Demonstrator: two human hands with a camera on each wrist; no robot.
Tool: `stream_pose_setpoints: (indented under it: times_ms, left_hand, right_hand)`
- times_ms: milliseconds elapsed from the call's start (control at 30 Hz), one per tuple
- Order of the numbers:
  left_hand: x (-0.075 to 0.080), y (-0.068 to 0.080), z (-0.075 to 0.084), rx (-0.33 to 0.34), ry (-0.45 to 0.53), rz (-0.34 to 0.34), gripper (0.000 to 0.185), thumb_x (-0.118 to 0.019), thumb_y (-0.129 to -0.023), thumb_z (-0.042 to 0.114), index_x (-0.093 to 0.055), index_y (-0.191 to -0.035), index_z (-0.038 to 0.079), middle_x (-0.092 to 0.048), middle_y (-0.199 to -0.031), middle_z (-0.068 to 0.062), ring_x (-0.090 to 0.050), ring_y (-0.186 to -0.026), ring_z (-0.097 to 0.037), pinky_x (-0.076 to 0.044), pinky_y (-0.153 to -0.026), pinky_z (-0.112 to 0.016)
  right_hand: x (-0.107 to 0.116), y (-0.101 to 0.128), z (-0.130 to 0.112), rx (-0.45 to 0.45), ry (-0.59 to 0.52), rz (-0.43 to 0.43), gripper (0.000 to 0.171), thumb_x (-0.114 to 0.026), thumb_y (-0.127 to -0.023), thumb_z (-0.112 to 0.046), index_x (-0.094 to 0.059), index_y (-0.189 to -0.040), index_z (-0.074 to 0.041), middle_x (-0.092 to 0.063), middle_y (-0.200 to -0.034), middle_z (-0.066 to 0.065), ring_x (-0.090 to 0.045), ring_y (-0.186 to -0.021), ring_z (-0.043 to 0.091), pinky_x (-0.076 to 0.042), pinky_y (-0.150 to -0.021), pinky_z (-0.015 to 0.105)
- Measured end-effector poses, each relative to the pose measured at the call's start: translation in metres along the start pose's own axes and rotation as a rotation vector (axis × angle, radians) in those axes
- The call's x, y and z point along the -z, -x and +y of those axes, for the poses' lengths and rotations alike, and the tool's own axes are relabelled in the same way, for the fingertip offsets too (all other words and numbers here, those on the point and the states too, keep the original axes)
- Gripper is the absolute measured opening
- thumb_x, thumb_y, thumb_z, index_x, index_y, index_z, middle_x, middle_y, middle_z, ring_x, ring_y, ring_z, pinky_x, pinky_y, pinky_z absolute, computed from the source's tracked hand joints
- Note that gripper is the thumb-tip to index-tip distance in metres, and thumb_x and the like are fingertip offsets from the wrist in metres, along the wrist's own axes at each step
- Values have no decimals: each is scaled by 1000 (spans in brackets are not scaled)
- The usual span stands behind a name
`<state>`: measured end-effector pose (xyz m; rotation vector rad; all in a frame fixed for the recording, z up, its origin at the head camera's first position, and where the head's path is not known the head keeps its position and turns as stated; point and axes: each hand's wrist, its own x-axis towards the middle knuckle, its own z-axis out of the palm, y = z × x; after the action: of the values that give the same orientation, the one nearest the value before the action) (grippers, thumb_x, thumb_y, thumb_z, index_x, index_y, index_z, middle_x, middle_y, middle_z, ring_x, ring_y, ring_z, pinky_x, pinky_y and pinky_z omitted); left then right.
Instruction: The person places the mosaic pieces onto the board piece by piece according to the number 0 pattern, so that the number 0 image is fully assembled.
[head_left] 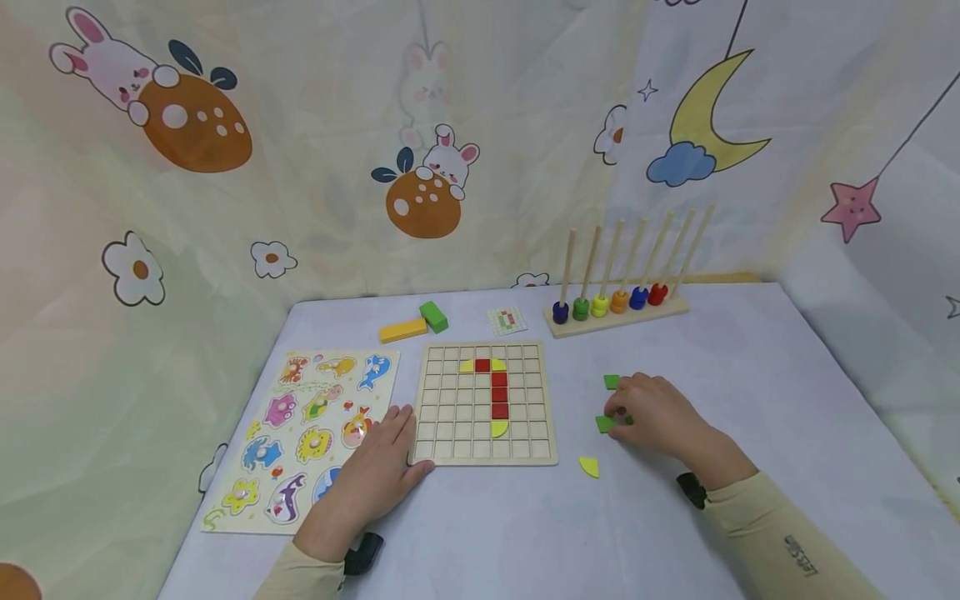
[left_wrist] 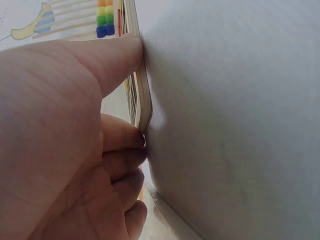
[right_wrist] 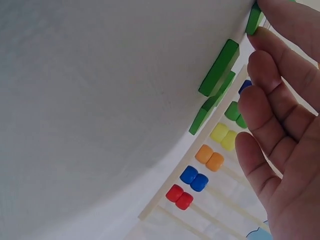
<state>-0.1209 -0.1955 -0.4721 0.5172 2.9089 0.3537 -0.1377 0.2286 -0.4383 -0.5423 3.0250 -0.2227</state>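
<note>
My right hand [head_left: 660, 417] pinches a green square tile [right_wrist: 255, 19] between thumb and index finger, low over the cloth; the other fingers are bent loosely. Other green tiles [right_wrist: 218, 68] lie close by, one of them [head_left: 611, 382] beyond the fingers and partly covered by the hand. My left hand [head_left: 375, 471] rests at the near left corner of a wooden grid board [head_left: 450, 433], thumb along its front edge and fingers along its left side. On the grid, red squares [head_left: 499, 395] and yellow quarter-round pieces [head_left: 499, 428] form a hooked line.
A loose yellow quarter-round piece [head_left: 589, 467] lies between board and right hand. Left of the board is an animal puzzle [head_left: 300, 417], partly under the left hand. Behind are a yellow block [head_left: 403, 331], a green block [head_left: 433, 317], a pattern card [head_left: 507, 321] and a bead rack [head_left: 615, 321].
</note>
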Motion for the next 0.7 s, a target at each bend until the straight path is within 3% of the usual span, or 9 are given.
stream_pose_setpoints:
  times_ms: [700]
  left_hand:
    - [3, 1, 2, -7, 4, 18, 84, -69, -99, 49, -37, -161, 2, -29, -173, -15, -21, -163, -35, -26, -131, -55]
  right_hand:
    - [3, -5, -12, 38, 37, 20, 18, -90, -82, -25, -80, -95, -17, -68, -91, -7, -61, -93, 18, -56, -85, 45]
